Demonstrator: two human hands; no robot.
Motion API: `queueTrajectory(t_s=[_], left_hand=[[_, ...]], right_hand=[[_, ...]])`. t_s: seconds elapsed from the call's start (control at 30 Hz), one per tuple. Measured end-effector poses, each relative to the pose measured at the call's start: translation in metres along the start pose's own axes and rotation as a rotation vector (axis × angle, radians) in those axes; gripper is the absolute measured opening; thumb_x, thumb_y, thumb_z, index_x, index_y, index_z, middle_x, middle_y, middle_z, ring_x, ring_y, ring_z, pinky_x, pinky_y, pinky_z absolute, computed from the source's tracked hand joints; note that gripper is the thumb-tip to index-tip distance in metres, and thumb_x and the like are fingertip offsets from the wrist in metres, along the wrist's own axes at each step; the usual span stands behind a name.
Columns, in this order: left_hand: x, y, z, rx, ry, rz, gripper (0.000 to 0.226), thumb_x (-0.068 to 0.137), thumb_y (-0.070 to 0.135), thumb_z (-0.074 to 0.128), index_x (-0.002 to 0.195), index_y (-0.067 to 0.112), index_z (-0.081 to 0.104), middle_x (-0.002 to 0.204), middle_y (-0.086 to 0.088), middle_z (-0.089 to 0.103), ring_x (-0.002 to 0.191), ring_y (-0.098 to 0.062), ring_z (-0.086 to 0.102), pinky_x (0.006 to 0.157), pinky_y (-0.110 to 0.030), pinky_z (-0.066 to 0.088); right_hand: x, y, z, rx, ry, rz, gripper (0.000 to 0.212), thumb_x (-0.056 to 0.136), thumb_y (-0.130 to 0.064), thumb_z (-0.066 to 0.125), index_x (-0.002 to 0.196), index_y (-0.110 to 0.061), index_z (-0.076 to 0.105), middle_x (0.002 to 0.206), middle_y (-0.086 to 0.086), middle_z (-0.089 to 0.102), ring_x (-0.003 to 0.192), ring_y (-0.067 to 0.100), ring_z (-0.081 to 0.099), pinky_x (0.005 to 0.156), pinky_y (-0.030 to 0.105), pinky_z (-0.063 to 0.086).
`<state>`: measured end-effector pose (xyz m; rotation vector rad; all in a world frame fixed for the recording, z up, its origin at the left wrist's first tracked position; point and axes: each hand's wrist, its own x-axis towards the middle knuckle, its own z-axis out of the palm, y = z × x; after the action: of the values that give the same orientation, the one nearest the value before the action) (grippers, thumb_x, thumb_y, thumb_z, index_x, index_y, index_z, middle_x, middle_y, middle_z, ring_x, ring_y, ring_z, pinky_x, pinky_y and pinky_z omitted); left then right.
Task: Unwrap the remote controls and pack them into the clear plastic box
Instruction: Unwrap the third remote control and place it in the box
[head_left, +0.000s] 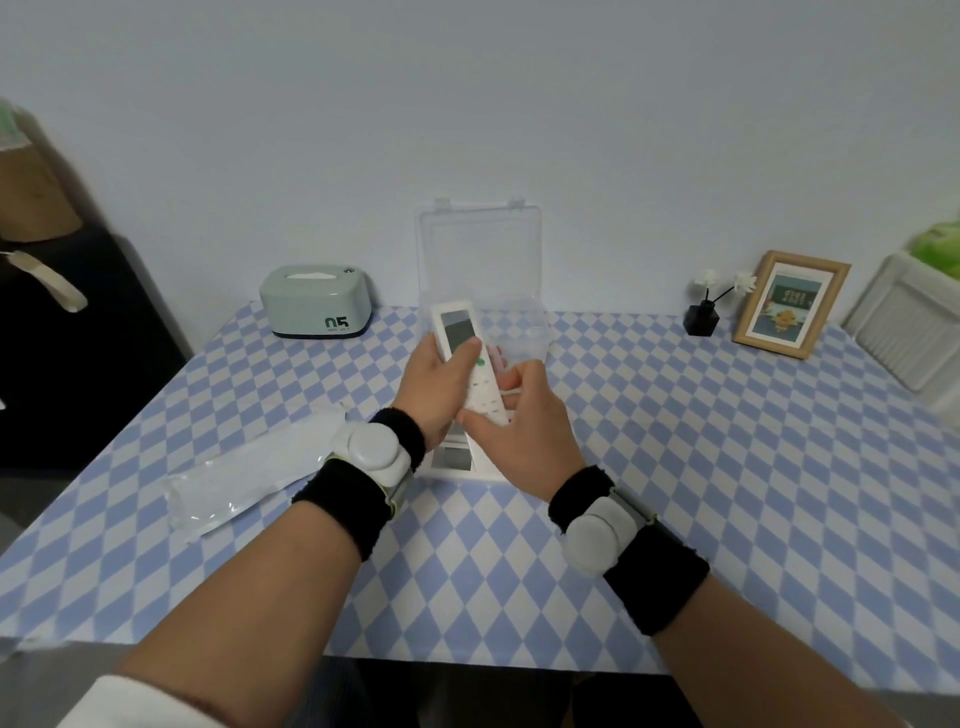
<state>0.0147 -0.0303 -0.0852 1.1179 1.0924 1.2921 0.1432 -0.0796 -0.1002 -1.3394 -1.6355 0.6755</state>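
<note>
I hold a white remote control (470, 358) with a grey screen above the table, its screen end pointing away from me. My left hand (439, 387) grips its left side, thumb near the green button. My right hand (519, 431) grips its lower end from the right. Under my hands lies a second white remote (457, 460), partly hidden. The clear plastic box (524, 332) stands just behind, its lid (480, 249) upright against the wall. An empty clear wrapper (254, 467) lies on the table to the left.
A mint-green tissue box (316, 301) sits at the back left. A small black vase with white flowers (702, 317) and a wooden picture frame (789, 304) stand at the back right. A white slatted crate (914, 327) is at the far right. The checked tablecloth (675, 467) covers the table.
</note>
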Motion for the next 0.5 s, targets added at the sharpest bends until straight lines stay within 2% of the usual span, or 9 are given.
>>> queueTrajectory(t_s=[0.13,0.23,0.3,0.4,0.5], left_hand=[[0.003,0.005,-0.007,-0.156,0.105,-0.054,0.024,0.105,0.01,0.048,0.112,-0.007,0.062,0.099,-0.024,0.07,0.086,-0.024,0.077,0.076,-0.042,0.065],[0.004,0.004,-0.008,-0.093,0.155,-0.009,0.02,0.104,0.009,0.047,0.098,0.001,0.064,0.084,-0.012,0.074,0.08,-0.022,0.077,0.083,-0.051,0.063],[0.006,0.003,-0.011,-0.09,0.218,0.013,0.019,0.104,0.009,0.047,0.096,0.004,0.063,0.078,-0.006,0.074,0.074,-0.02,0.076,0.082,-0.054,0.063],[0.007,0.002,-0.015,-0.08,0.294,0.009,0.023,0.102,0.01,0.048,0.115,-0.007,0.056,0.092,-0.015,0.073,0.076,-0.023,0.077,0.073,-0.048,0.065],[0.009,0.003,-0.015,-0.109,0.319,-0.01,0.036,0.101,0.01,0.049,0.129,-0.013,0.049,0.11,-0.029,0.072,0.08,-0.03,0.076,0.068,-0.042,0.063]], right_hand=[[-0.002,0.009,-0.01,-0.041,-0.278,0.088,0.072,0.07,-0.042,0.088,0.115,-0.019,0.037,0.11,-0.004,0.064,0.096,0.009,0.067,0.074,0.032,0.061],[-0.004,0.011,-0.015,-0.116,-0.433,0.108,0.072,0.071,-0.041,0.088,0.125,-0.021,0.045,0.118,-0.009,0.065,0.103,0.004,0.063,0.085,0.027,0.058],[-0.003,0.01,-0.016,-0.238,-0.449,0.045,0.059,0.078,-0.036,0.084,0.126,-0.02,0.055,0.117,-0.007,0.068,0.101,0.007,0.065,0.085,0.026,0.055],[0.001,0.005,-0.017,-0.367,-0.403,-0.039,0.025,0.091,-0.031,0.071,0.107,-0.012,0.071,0.103,-0.001,0.075,0.089,0.015,0.068,0.076,0.029,0.055],[0.002,0.005,-0.017,-0.45,-0.389,-0.109,0.029,0.098,-0.026,0.062,0.087,-0.001,0.07,0.08,0.001,0.067,0.075,0.021,0.059,0.067,0.031,0.044]])
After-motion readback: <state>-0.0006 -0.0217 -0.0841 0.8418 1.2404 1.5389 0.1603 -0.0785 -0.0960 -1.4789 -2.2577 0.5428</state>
